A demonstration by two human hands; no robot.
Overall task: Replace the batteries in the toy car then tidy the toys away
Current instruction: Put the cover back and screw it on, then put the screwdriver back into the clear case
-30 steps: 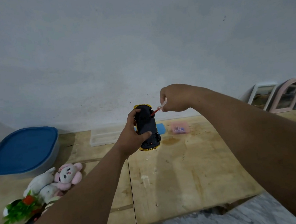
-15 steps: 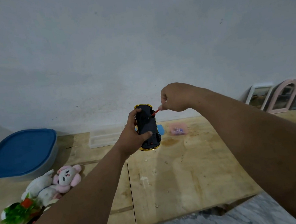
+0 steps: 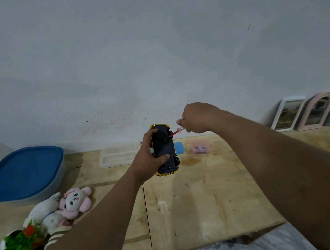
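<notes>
Your left hand (image 3: 147,162) grips the upturned toy car (image 3: 164,149), long axis running near to far, while your right hand (image 3: 197,118) pinches the screwdriver (image 3: 176,132), slanting left into the far end.

1. Just two bare forearms in shot, no sleeves anywhere, they're uncovered right up to the bottom and right edges of the frame.
2. Bare left hand (image 3: 146,163): no glove, no ring that I can spot, no watch or band on the wrist.
3. Bare right hand (image 3: 197,118): same deal, plain knuckles, nothing on the wrist.
4. Nails are too small and blurry to say anything about.
5. No tattoos or markings visible on either arm; the rest of the person is out of frame.
</notes>
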